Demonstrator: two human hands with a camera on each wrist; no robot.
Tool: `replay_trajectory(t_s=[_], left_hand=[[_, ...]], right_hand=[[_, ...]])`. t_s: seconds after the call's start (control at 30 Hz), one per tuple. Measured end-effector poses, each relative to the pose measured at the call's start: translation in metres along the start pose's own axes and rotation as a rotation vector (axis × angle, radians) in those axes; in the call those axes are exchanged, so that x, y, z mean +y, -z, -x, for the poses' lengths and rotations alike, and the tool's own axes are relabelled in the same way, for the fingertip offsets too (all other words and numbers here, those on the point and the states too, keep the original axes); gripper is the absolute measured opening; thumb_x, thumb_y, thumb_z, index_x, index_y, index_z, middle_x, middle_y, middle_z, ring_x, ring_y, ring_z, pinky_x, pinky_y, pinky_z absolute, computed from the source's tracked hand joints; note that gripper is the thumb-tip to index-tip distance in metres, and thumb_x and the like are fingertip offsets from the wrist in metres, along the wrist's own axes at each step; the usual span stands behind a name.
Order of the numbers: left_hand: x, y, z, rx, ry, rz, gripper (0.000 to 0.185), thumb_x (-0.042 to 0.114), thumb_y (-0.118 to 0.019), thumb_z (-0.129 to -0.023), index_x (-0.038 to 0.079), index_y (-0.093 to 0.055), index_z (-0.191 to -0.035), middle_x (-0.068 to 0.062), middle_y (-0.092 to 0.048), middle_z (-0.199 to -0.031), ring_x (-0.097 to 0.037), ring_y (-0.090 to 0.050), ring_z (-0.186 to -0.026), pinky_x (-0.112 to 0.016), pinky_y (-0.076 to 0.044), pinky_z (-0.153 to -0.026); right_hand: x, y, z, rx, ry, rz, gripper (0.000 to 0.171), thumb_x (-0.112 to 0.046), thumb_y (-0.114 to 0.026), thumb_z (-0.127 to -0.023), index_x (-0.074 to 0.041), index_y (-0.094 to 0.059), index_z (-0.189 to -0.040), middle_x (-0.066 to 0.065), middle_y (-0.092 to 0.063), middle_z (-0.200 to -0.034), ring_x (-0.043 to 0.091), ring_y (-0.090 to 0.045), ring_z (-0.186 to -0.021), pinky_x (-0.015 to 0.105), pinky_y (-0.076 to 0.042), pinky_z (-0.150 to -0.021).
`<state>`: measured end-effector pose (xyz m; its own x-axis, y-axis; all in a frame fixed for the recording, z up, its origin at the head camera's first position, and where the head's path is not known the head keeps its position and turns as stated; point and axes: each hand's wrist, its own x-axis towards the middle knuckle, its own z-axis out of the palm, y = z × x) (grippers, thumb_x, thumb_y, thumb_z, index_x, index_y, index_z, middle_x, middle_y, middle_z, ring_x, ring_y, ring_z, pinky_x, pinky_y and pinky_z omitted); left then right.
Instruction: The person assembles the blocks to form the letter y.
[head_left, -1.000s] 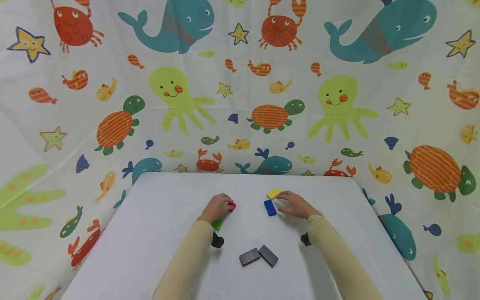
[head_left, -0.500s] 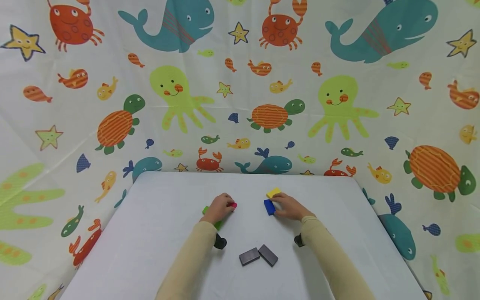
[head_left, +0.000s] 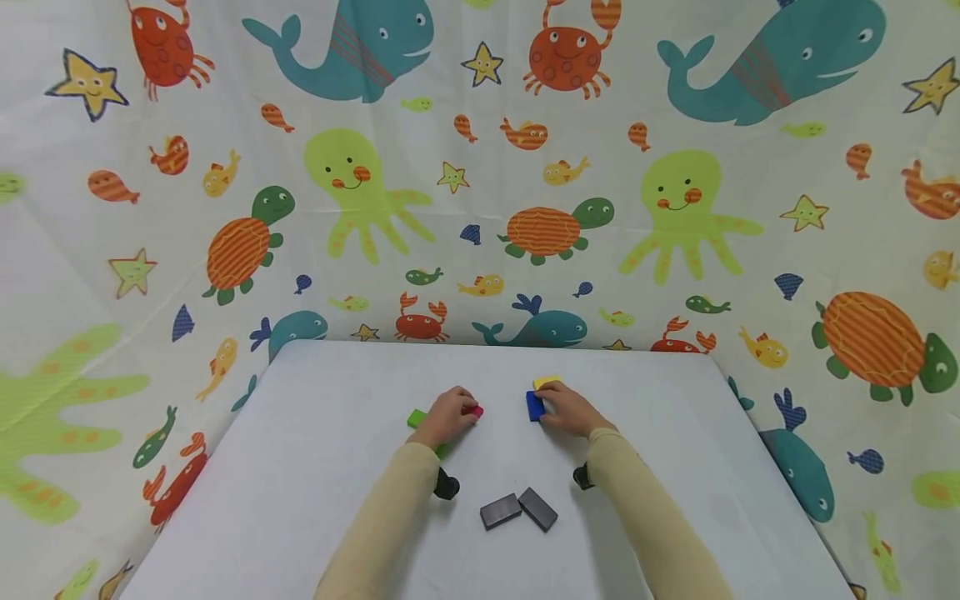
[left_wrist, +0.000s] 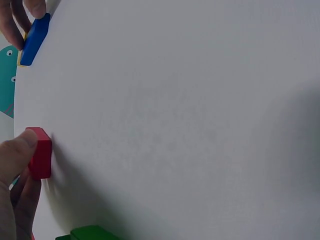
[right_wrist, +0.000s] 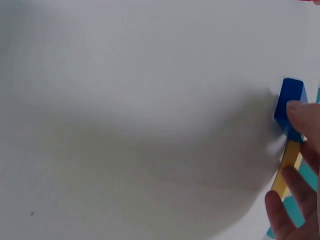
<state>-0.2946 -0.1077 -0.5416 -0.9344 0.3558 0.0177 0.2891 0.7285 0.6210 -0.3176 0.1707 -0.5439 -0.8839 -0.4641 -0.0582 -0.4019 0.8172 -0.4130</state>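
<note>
White cloth covers the table [head_left: 315,467], and two hands work near its middle. The left hand [head_left: 447,417] sits at about 10 o'clock from the two grey blocks. Its thumb and fingers are curled round a small red block [head_left: 474,411], and the thumb presses on the block's side, as the left wrist view shows [left_wrist: 40,152]. The red block pokes out at the 3 o'clock side of that hand. A green block [head_left: 417,417] peeks out at the hand's 9 o'clock side, and a bit more green shows under the wrist at 6 o'clock. I cannot tell if the hand touches the green block.

The right hand [head_left: 567,409] sits at about 1 o'clock from the grey blocks. Its fingers are bent and pinch a blue block [head_left: 534,405], which lies at the hand's 9 o'clock side. In the right wrist view a fingertip [right_wrist: 300,112] lies on the blue block [right_wrist: 289,102]. A yellow block [head_left: 546,382] lies at 12 o'clock from the hand, just beside the blue one, and the fingers touch it too.

The red block and the blue block are near each other, with a bare strip of table between them. Two grey blocks [head_left: 519,509] lie flat at 6 o'clock from that gap, touching at one corner. Both arms wear tan sleeves [head_left: 390,517]. Behind the table hangs a curtain [head_left: 675,200] with whales, crabs, turtles and green octopuses.
</note>
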Motion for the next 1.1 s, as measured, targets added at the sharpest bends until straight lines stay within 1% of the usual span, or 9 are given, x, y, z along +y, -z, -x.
replay_trajectory(t_s=[0.17, 0.33, 0.43, 0.57, 0.67, 0.73, 0.83, 0.97, 1.1], left_hand=[[0.003, -0.002, -0.002, -0.026, 0.018, 0.006, 0.025, 0.010, -0.069, -0.091, -0.002, -0.070, -0.112, -0.013, -0.059, -0.114, -0.027, -0.056, -0.105, -0.042, -0.048, -0.097], [0.004, -0.002, -0.002, -0.033, 0.015, -0.005, 0.026, 0.010, -0.069, -0.091, -0.002, -0.069, -0.114, -0.013, -0.059, -0.114, -0.027, -0.056, -0.106, -0.041, -0.048, -0.097], [0.006, -0.002, -0.001, -0.028, -0.002, -0.001, 0.025, 0.008, -0.070, -0.090, -0.003, -0.070, -0.112, -0.014, -0.059, -0.113, -0.028, -0.056, -0.105, -0.042, -0.048, -0.096], [0.008, -0.005, -0.001, -0.043, -0.037, -0.002, 0.026, 0.008, -0.071, -0.090, -0.004, -0.070, -0.112, -0.014, -0.058, -0.112, -0.028, -0.056, -0.104, -0.043, -0.048, -0.095], [0.010, -0.008, -0.003, -0.057, -0.041, -0.011, 0.026, 0.009, -0.071, -0.090, -0.003, -0.070, -0.113, -0.013, -0.058, -0.112, -0.027, -0.056, -0.104, -0.041, -0.048, -0.095], [0.011, -0.009, -0.004, -0.057, -0.036, -0.007, 0.026, 0.008, -0.071, -0.090, -0.002, -0.070, -0.113, -0.012, -0.058, -0.111, -0.026, -0.056, -0.103, -0.040, -0.048, -0.095], [0.013, -0.010, -0.004, -0.049, -0.050, -0.019, 0.025, 0.008, -0.072, -0.089, -0.002, -0.071, -0.111, -0.012, -0.058, -0.109, -0.026, -0.056, -0.101, -0.040, -0.049, -0.094], [0.013, -0.012, -0.004, -0.044, -0.075, -0.039, 0.026, 0.008, -0.072, -0.088, -0.003, -0.071, -0.112, -0.012, -0.058, -0.108, -0.025, -0.056, -0.100, -0.040, -0.049, -0.092], [0.013, -0.016, -0.005, -0.058, -0.058, -0.039, 0.028, 0.010, -0.072, -0.089, -0.001, -0.071, -0.114, -0.011, -0.058, -0.110, -0.024, -0.056, -0.101, -0.039, -0.049, -0.092]], right_hand=[[-0.014, 0.003, -0.002, 0.013, -0.077, 0.036, 0.048, -0.017, -0.069, -0.091, -0.002, -0.057, -0.135, 0.018, -0.050, -0.137, 0.034, -0.049, -0.127, 0.048, -0.039, -0.106], [-0.015, 0.000, 0.000, 0.042, -0.101, 0.067, 0.049, -0.023, -0.072, -0.089, -0.005, -0.059, -0.133, 0.016, -0.051, -0.136, 0.033, -0.049, -0.125, 0.048, -0.040, -0.106], [-0.014, -0.003, 0.000, 0.061, -0.103, 0.026, 0.052, -0.026, -0.075, -0.087, -0.005, -0.059, -0.132, 0.016, -0.050, -0.135, 0.033, -0.048, -0.125, 0.048, -0.038, -0.107], [-0.016, -0.008, 0.000, 0.071, -0.125, -0.072, 0.055, -0.028, -0.076, -0.086, -0.007, -0.058, -0.133, 0.019, -0.046, -0.135, 0.034, -0.047, -0.125, 0.049, -0.038, -0.107], [-0.018, -0.010, 0.000, 0.077, -0.161, -0.124, 0.056, -0.030, -0.077, -0.085, -0.011, -0.058, -0.134, 0.018, -0.046, -0.132, 0.033, -0.048, -0.122, 0.050, -0.039, -0.106], [-0.019, -0.011, 0.001, 0.088, -0.175, -0.136, 0.057, -0.032, -0.078, -0.084, -0.012, -0.059, -0.133, 0.017, -0.046, -0.129, 0.031, -0.048, -0.119, 0.049, -0.041, -0.105], [-0.018, -0.012, 0.001, 0.093, -0.177, -0.146, 0.058, -0.034, -0.079, -0.083, -0.011, -0.059, -0.132, 0.016, -0.046, -0.126, 0.030, -0.048, -0.117, 0.048, -0.041, -0.104], [-0.014, -0.012, 0.002, 0.078, -0.127, -0.134, 0.052, -0.030, -0.078, -0.084, -0.010, -0.060, -0.130, 0.017, -0.046, -0.133, 0.032, -0.047, -0.124, 0.049, -0.038, -0.107], [-0.009, -0.013, 0.002, 0.069, -0.082, -0.130, 0.048, -0.025, -0.077, -0.085, -0.011, -0.062, -0.129, 0.018, -0.049, -0.132, 0.032, -0.049, -0.123, 0.050, -0.038, -0.107]])
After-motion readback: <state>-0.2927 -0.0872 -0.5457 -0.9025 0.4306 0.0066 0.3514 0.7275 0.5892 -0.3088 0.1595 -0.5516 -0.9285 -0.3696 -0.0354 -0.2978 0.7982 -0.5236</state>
